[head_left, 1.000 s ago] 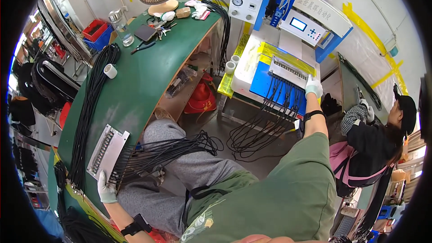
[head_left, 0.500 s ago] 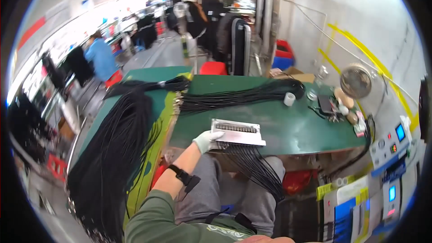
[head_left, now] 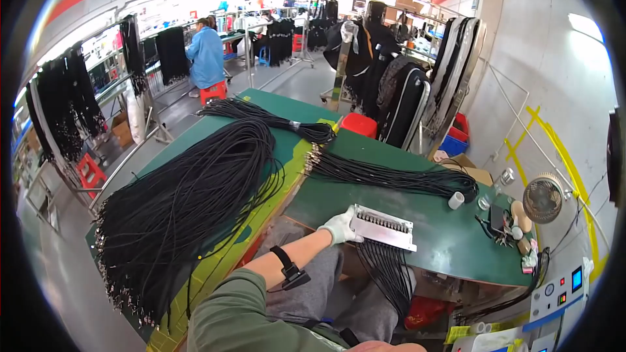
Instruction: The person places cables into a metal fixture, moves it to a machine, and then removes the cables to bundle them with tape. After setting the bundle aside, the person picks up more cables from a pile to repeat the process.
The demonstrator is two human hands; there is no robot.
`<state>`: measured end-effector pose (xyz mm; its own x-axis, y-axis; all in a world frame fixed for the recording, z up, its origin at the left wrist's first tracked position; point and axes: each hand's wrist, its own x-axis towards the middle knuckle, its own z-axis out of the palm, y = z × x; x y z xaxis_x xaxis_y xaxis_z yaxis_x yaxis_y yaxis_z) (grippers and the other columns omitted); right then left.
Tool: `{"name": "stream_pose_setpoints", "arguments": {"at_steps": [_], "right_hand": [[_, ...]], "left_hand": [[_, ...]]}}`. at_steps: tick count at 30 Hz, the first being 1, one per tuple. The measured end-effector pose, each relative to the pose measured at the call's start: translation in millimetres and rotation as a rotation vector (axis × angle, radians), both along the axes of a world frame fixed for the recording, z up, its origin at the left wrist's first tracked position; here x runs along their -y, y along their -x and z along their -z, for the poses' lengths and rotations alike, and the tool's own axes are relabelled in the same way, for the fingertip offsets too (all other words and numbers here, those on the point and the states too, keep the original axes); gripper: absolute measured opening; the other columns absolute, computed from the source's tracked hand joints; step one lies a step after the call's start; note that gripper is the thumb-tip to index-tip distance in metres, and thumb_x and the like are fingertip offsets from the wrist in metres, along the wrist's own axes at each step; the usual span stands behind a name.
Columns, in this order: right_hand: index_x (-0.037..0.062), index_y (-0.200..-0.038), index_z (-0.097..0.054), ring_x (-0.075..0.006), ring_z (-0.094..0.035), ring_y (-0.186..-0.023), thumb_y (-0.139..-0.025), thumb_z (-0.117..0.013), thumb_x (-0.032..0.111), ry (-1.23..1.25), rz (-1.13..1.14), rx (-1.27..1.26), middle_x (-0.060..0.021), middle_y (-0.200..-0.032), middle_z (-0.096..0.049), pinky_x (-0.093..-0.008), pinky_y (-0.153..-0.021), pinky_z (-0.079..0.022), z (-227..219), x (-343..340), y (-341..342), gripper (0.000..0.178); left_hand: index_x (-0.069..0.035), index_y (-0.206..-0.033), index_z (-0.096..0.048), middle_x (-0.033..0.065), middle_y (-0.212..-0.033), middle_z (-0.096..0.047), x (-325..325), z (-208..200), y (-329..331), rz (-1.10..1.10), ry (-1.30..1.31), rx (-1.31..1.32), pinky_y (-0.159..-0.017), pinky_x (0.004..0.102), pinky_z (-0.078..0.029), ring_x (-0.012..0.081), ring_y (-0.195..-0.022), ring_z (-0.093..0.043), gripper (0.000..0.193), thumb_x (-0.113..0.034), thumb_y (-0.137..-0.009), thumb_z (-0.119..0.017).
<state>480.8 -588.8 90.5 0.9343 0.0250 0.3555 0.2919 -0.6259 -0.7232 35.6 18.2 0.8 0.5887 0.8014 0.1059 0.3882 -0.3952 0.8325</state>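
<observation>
A large heap of black cables (head_left: 189,182) covers the far left of the green bench (head_left: 450,248), beside a yellow-green strip (head_left: 244,244). Beyond it, a person in blue (head_left: 207,55) sits on a red stool (head_left: 213,93). Toward the center, a left hand (head_left: 340,227) in a pale glove, a black band (head_left: 290,267) strapped at the wrist, closes on the left end of a silver metal holder (head_left: 383,228), its fingers curled at the edge. The holder, with a row of small fittings along it, sits at the bench's near edge; thin black leads (head_left: 386,274) hang from it above gray-clad knees. The right hand is out of frame, its grip impossible to tell. Behind the holder lies a cable bundle (head_left: 391,175), then, farther right, a white roll (head_left: 456,201), a fan (head_left: 543,197) and a control panel (head_left: 557,292).
</observation>
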Motion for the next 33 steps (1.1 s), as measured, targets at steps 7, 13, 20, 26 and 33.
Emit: {"name": "stream_pose_setpoints", "arguments": {"at_steps": [7,13,20,26,33], "right_hand": [[0.0041,-0.106,-0.069,-0.0149,-0.059,-0.055,-0.094,-0.065,0.031,-0.134,-0.910,-0.800,-0.0079,-0.088,-0.070,-0.0256,-0.048,-0.047,57,-404,96,0.030],[0.0051,-0.098,-0.067,-0.0133,-0.055,-0.049,-0.089,-0.070,0.028,0.651,-0.944,-0.638,-0.0058,-0.072,-0.066,-0.0268,-0.040,-0.040,58,-518,131,0.025],[0.0047,-0.094,-0.065,-0.0105,-0.047,-0.042,-0.087,-0.072,0.023,0.095,-1.072,-0.666,-0.0017,-0.062,-0.058,-0.0258,-0.038,-0.034,120,-496,87,0.021],[0.0010,-0.104,-0.064,-0.0116,-0.054,-0.058,-0.089,-0.072,0.015,-0.247,-1.063,-0.539,-0.0039,-0.079,-0.064,-0.0276,-0.051,-0.043,91,-491,91,0.022],[-0.0022,-0.143,-0.045,-0.0207,-0.067,-0.096,-0.093,-0.071,0.019,-0.556,-1.876,-0.832,-0.0135,-0.121,-0.066,-0.0328,-0.086,-0.055,-49,-461,227,0.061]], "left_hand": [[0.000,-0.126,-0.049,0.0269,-0.111,-0.068,7,-26,6,-0.055,-0.040,-0.324,-0.093,0.0460,-0.052,0.0407,-0.107,-0.065,0.082,-0.044,-0.068,-0.086],[0.001,-0.122,-0.052,0.0233,-0.103,-0.070,14,-19,1,-0.077,-0.130,-0.446,-0.085,0.0472,-0.056,0.0392,-0.097,-0.069,0.080,-0.054,-0.070,-0.081],[0.001,-0.120,-0.054,0.0222,-0.099,-0.071,28,-22,-14,-0.131,-0.117,-0.406,-0.082,0.0472,-0.056,0.0397,-0.094,-0.069,0.076,-0.053,-0.072,-0.080],[-0.002,-0.137,-0.047,0.0223,-0.115,-0.067,26,-35,-11,-0.026,0.025,-0.286,-0.089,0.0440,-0.054,0.0356,-0.108,-0.066,0.082,-0.044,-0.076,-0.081],[-0.012,-0.159,-0.019,0.0104,-0.141,-0.052,-2,-3,26,0.091,0.373,0.991,-0.103,0.0402,-0.048,0.0270,-0.124,-0.056,0.093,-0.012,-0.086,-0.076]]}}
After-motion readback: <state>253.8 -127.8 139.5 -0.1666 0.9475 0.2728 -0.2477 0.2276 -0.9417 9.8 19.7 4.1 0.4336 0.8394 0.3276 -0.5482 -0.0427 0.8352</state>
